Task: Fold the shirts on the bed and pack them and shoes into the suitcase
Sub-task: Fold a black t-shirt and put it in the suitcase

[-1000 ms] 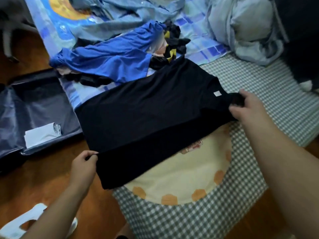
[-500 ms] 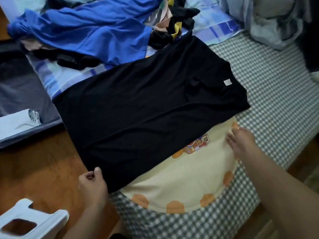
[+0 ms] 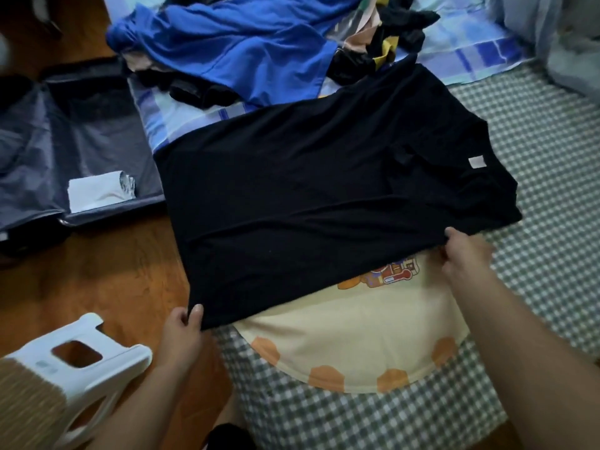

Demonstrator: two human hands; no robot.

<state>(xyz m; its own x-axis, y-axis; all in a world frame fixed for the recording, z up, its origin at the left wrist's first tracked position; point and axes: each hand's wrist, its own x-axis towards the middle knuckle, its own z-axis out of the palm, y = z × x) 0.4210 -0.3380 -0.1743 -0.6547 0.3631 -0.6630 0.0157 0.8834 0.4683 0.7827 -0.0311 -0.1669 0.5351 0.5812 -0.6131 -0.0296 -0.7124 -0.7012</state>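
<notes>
Shirt (image 3: 324, 203) spread on bed (image 3: 535, 131), over round cushion (image 3: 357, 345). Heap of clothes (image 3: 246, 50) behind shirt. Open suitcase (image 3: 65, 131) on floor (image 3: 97, 280) left of bed. Stool (image 3: 81, 368) at near left.

A home bedroom: a bed (image 3: 535, 164) with a checked sheet, loose clothes (image 3: 246, 50) heaped on it (blue and black mostly), an open suitcase (image 3: 65, 151) on the wooden floor (image 3: 97, 274), a white plastic stool (image 3: 81, 362).

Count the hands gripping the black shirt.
2: the left hand grips the black shirt at its near-left corner, the right hand at its near edge.
</notes>
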